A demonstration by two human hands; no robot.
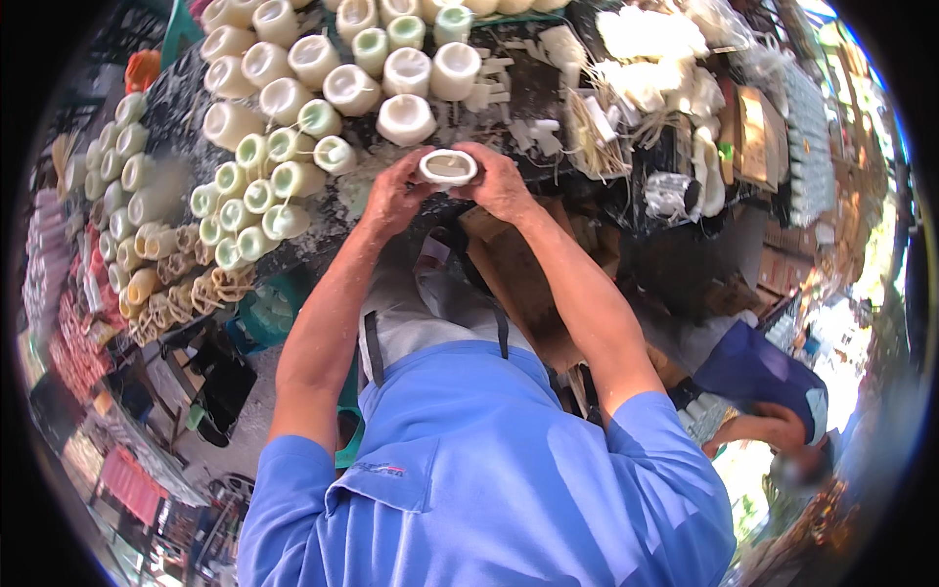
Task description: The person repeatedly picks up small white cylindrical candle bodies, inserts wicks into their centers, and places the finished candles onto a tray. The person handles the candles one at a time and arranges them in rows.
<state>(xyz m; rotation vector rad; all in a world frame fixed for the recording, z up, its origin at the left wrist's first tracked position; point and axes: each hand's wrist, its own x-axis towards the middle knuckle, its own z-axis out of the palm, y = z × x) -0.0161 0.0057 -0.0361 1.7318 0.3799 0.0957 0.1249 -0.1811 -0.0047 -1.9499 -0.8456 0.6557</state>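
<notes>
Both hands meet at 12 o'clock of the view, just above centre. Left hand (396, 191) and right hand (501, 181) are curled around one white peeled coconut (448, 167), gripping it from either side, fingers wrapped on its flanks; its flat cut top faces the camera. The coconut sits lifted over the near edge of the dark bench (533, 93), not resting on it as far as I can tell. Another trimmed coconut (405, 118) stands on the bench at 12 o'clock of the held one, near but apart. Rows of larger white coconuts (293, 68) run at 10–11 o'clock, small greenish ones (256, 186) at 9 o'clock. White husk scraps (646, 59) pile at 2 o'clock. Blue shirt (489, 479) fills 6 o'clock. A second person's blue cap (768, 377) shows at 4 o'clock.
</notes>
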